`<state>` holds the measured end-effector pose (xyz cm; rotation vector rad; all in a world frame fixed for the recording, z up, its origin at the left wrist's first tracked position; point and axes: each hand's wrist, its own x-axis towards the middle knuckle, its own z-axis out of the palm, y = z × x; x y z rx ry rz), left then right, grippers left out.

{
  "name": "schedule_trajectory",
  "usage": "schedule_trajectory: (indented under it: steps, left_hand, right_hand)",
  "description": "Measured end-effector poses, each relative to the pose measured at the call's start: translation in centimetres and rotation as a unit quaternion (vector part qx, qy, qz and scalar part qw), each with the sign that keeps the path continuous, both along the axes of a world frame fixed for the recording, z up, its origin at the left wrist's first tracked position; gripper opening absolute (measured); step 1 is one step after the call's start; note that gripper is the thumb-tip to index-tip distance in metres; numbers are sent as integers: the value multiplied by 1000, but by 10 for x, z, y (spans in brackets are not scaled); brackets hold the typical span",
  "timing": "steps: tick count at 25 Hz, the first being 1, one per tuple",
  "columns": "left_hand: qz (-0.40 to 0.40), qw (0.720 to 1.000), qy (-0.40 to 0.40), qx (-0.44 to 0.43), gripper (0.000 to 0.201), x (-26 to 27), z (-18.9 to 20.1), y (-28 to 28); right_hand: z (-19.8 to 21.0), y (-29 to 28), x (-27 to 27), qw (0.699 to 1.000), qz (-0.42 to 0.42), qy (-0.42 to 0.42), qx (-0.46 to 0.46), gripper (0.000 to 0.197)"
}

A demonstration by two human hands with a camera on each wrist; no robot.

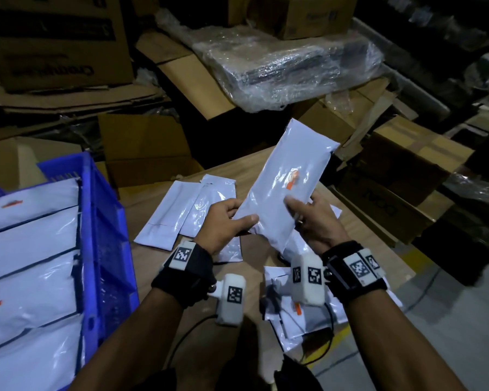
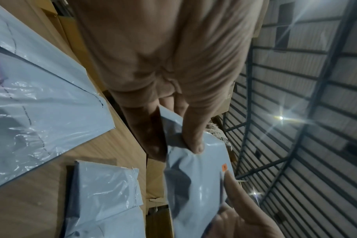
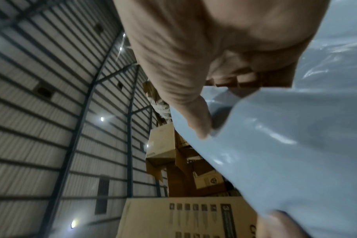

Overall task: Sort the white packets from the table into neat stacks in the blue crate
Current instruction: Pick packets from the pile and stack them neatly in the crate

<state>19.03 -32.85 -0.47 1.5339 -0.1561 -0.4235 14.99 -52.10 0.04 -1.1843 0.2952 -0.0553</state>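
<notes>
Head view shows both hands holding one white packet [image 1: 277, 190] up over the table [image 1: 153, 266]: left hand [image 1: 223, 221] pinches its near edge, right hand [image 1: 314, 221] grips its other side. Left of the grip, the blue crate [image 1: 105, 235] already has neat rows. More loose packets [image 1: 181, 213] wait under the hands, so lots is left.

The blue crate [image 1: 108, 221] is taken as landmark. Its floor is covered by stacked white packets [image 1: 31, 261], and open room is left above them. Its right wall stands between them and the table [image 1: 150, 266]. Right of the crate, a bare strip of table is bounded by loose packets [image 1: 178, 210]. Beyond, passage is blocked by cardboard boxes [image 1: 144, 148].
</notes>
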Motion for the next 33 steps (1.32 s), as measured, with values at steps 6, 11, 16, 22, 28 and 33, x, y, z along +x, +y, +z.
schedule_trajectory:
  steps: [6,11,16,22,28,33]
  left_hand:
    - [44,998,-40,-14,24,4,7,14]
    - [-8,998,-54,11,30,7,14,29]
    - [-31,996,-72,36,32,10,16,36]
    - [-14,1000,-14,23,31,10,23,41]
    - [102,992,-26,-65,35,28,52,45]
    - [156,985,-48,-62,28,36,62,67]
  right_hand:
    - [-8,23,-12,991,95,8,-95,80]
    - [0,20,-11,978,133,-11,-159,90]
    - [1,17,-10,979,134,-5,-156,93]
    - [-2,16,-13,964,165,1,-209,99]
    - [-11,34,-21,925,284,-6,-253,93]
    - [-24,36,-22,884,358,5,-300,86]
